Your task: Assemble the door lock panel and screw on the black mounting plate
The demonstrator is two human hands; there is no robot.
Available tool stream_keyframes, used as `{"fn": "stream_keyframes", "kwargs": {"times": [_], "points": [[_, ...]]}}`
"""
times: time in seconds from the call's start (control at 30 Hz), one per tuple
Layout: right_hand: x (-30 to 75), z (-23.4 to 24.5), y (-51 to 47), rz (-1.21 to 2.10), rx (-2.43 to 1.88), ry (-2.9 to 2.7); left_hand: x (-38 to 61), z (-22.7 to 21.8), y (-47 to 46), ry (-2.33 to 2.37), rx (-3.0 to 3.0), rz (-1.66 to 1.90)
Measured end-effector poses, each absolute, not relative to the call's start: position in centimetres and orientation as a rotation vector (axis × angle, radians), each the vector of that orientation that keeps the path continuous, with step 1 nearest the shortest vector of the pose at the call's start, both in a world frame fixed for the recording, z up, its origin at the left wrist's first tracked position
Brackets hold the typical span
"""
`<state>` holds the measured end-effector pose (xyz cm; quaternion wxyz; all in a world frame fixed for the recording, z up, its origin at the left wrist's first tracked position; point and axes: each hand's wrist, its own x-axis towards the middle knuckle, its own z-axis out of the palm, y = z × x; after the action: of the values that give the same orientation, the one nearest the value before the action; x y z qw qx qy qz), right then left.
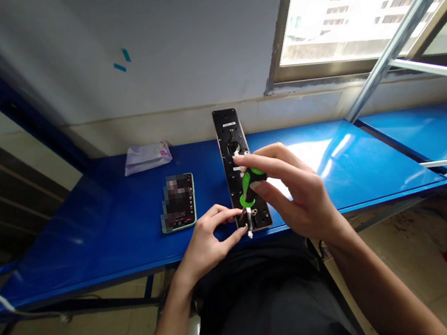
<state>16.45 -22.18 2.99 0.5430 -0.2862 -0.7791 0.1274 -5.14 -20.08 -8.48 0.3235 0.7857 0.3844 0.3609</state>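
A long black panel lies on the blue table with its far end toward the wall; small screws, connectors and white labels show on its face. My right hand is closed around a green and black screwdriver, its shaft pointing down at the panel's near end. A short cable end with a white connector sticks out there. My left hand has its thumb and index finger bent together at the panel's near left corner. What lies between those fingertips is too small to make out.
A phone with its screen lit lies left of the panel. Behind it, a pale purple packet rests near the wall. The blue table ends just in front of my body. A metal frame bar slants across at right, by the window.
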Motion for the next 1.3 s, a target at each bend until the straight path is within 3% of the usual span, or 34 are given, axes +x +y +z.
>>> {"fn": "stream_keyframes", "kwargs": {"times": [0.2,0.37,0.6,0.93,1.3], "points": [[16.8,2.5,-22.3,0.423,-0.594,-1.851,-5.3,-7.6,-20.0,0.974,2.072,1.009],[19.8,2.5,-21.7,0.135,-0.632,-1.370,-3.6,-4.3,-18.1,0.921,2.130,1.200],[25.6,0.5,-19.3,-0.196,-1.094,-1.441,2.7,-1.7,-13.0,0.785,2.712,0.939],[26.7,-2.2,-17.4,-0.170,-1.105,-1.391,6.0,-0.8,-11.0,0.876,3.019,0.442],[25.0,0.8,-20.2,-0.030,-0.838,-1.217,6.1,-2.4,-11.0,0.879,3.017,0.649]]}}
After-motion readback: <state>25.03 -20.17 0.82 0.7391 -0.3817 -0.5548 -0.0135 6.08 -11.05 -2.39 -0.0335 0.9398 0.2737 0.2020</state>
